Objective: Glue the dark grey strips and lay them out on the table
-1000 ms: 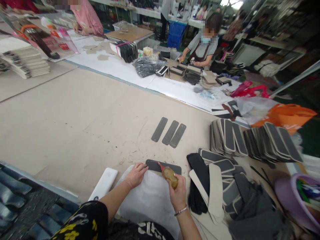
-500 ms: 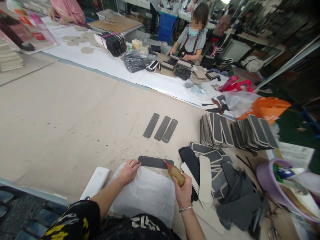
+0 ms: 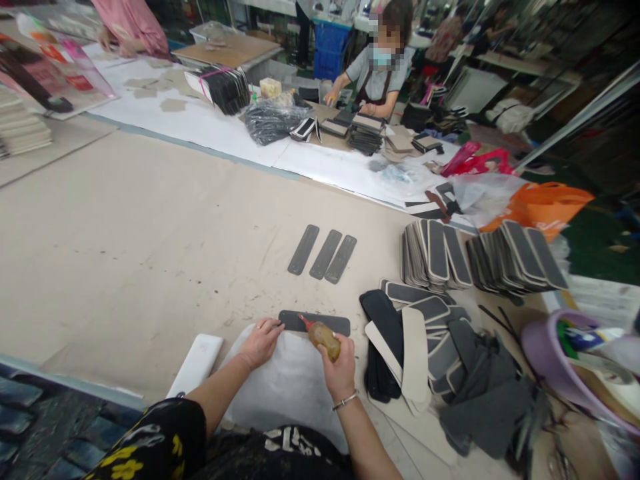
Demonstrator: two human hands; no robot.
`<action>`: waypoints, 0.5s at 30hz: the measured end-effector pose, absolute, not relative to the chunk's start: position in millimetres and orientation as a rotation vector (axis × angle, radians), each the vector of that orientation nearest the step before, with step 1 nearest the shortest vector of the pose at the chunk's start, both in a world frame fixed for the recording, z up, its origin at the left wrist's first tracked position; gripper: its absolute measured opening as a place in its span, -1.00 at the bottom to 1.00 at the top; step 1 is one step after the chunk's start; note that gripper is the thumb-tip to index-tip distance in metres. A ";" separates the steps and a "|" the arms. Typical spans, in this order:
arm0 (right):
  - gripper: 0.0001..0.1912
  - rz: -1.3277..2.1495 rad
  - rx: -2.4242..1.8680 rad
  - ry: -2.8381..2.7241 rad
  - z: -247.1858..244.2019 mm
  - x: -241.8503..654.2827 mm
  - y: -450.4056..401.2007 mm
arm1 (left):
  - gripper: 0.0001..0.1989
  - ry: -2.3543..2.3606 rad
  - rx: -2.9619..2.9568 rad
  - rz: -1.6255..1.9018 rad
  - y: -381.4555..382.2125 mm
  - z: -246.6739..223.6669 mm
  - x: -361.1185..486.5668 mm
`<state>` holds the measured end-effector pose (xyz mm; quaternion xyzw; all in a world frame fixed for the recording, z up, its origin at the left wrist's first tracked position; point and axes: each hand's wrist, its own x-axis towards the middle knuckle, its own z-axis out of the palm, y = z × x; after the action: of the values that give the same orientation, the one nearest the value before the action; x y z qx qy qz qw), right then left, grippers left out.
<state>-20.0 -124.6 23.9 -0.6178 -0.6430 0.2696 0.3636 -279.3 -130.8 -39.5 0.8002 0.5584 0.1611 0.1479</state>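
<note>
A dark grey strip with rounded ends (image 3: 327, 325) lies crosswise in front of me, at the edge of a white sheet (image 3: 280, 387). The closed fingers of my left hand (image 3: 261, 343) grip its left end. In my right hand (image 3: 341, 370) is a yellowish-brown glue bottle (image 3: 324, 339), tilted so that its red nozzle meets the strip left of its middle. Farther up the table lie three similar dark strips (image 3: 303, 250), side by side. Right of my right hand spreads a loose heap of black, grey and beige pieces (image 3: 415, 353).
Stacks of grey, beige-edged pieces (image 3: 435, 250) stand at the right, near a purple basin (image 3: 543, 353). A white box-like object (image 3: 197, 363) lies beside my left forearm. Across the table a co-worker (image 3: 377, 80) handles stacked pieces; another person's pink sleeve (image 3: 133, 27) shows far left.
My right hand has moved left with the glue bottle, taking the nozzle from the strip's right end to left of its middle. My left hand stays on the strip's left end.
</note>
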 end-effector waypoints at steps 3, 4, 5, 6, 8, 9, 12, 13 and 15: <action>-0.64 0.670 -1.651 -1.625 23.2 -5.5 -125.4 | -0.60 1.611 2.299 0.450 -130.9 -40.5 -279.1; -0.62 0.652 -1.677 -1.611 23.0 1.7 -126.1 | -0.61 1.612 2.300 0.452 -130.9 -40.5 -279.0; -0.60 0.629 -1.706 -1.595 22.8 9.5 -127.1 | -0.61 1.613 2.301 0.456 -130.8 -40.4 -278.8; -0.58 0.604 -1.733 -1.580 22.7 17.5 -128.2 | -0.61 1.614 2.300 0.461 -130.7 -40.2 -278.7; -0.55 0.554 -1.785 -1.544 22.7 32.9 -130.8 | -0.61 1.614 2.295 0.472 -130.5 -39.5 -278.7; -0.53 0.530 -1.810 -1.524 22.7 39.8 -132.0 | -0.61 1.612 2.292 0.477 -130.5 -39.3 -278.9; -0.47 0.473 -1.876 -1.461 23.2 56.4 -134.8 | -0.60 1.600 2.292 0.494 -130.6 -39.5 -279.9; -0.45 0.453 -1.892 -1.442 23.3 60.4 -135.3 | -0.61 1.599 2.293 0.499 -130.7 -39.9 -280.2; -0.43 0.423 -1.901 -1.418 23.4 66.2 -135.5 | -0.61 1.600 2.294 0.508 -130.8 -40.7 -280.6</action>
<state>66.2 -135.5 23.4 -0.7368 -0.5497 0.1639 0.3580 -280.6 -130.8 -40.7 0.7981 0.5566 0.1767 0.1487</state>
